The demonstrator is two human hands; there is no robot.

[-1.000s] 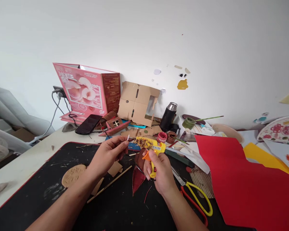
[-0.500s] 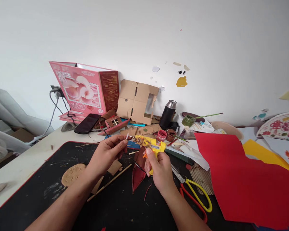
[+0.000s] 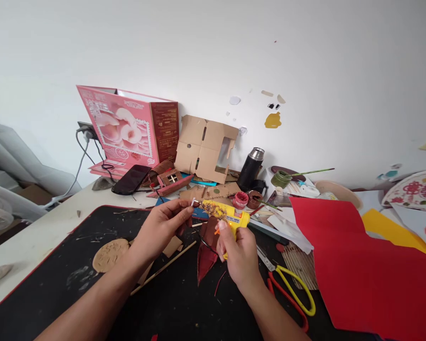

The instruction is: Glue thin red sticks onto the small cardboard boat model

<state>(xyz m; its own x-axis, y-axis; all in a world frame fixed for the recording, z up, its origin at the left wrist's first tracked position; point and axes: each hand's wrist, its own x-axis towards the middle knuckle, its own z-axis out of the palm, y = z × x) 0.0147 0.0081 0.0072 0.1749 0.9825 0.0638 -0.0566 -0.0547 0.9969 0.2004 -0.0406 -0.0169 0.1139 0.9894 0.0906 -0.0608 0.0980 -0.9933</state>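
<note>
My right hand (image 3: 239, 253) is closed round the handle of a yellow hot glue gun (image 3: 216, 210), smeared with brown glue along its front. Its nozzle points left, toward my left hand (image 3: 168, 222). Pinched between thumb and fingers of that hand is a small pale piece (image 3: 194, 203), right at the nozzle tip; its kind is too small to tell. A red-brown cardboard boat hull (image 3: 206, 265) lies on the black mat below the gun, partly hidden by my right hand. To its left are a thin wooden stick (image 3: 163, 268) and a round tan disc (image 3: 110, 255).
Scissors (image 3: 287, 284) with yellow and red handles lie right of my hand, beside red paper (image 3: 369, 274). Behind stand paint jars (image 3: 240, 200), a black thermos (image 3: 250, 168), a small model boat (image 3: 170, 182), a phone (image 3: 132, 179), cut cardboard (image 3: 208, 147) and a pink box (image 3: 124, 128).
The glue gun's nozzle and the small pale piece have come together, the piece now at the tip. The whole view has shifted slightly, so things appear a little further right.
</note>
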